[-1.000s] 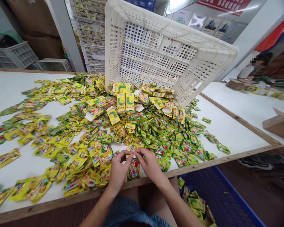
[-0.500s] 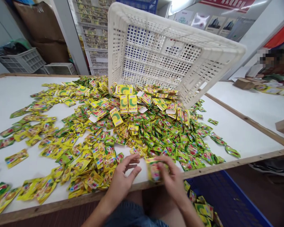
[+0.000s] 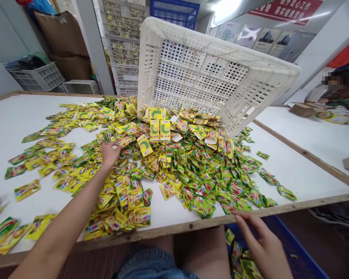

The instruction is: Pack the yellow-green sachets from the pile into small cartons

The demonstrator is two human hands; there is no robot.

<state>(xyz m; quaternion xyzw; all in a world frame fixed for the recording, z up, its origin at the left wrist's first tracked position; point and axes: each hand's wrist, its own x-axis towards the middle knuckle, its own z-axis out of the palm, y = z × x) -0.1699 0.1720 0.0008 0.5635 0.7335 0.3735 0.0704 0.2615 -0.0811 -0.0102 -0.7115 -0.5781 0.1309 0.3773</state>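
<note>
My left hand (image 3: pixel 109 154) reaches over the heap, its fingers closed at the end of a small yellow box (image 3: pixel 124 141) with a white flap. More yellow boxes (image 3: pixel 144 145) lie to the right of it on the pile. Around and below them spread many small sachets, yellow ones (image 3: pixel 135 197) on the left and green ones (image 3: pixel 205 188) on the right. At the table's front edge, my right hand (image 3: pixel 263 244) hangs above a blue crate (image 3: pixel 296 252), fingers stretched out, with nothing visible in them. Several packets (image 3: pixel 248 267) lie inside that crate.
A white plastic basket (image 3: pixel 197 69) stands tipped on its side behind the heap, its mouth facing me. The white table (image 3: pixel 282 155) has a raised wooden rim (image 3: pixel 192 225). Stacked crates (image 3: pixel 123 50) stand behind it. Another person (image 3: pixel 322 89) is at the far right.
The packet in my right hand is gone from it, and that hand has moved right and down over the blue crate. My left hand has gone forward and left to the boxes.
</note>
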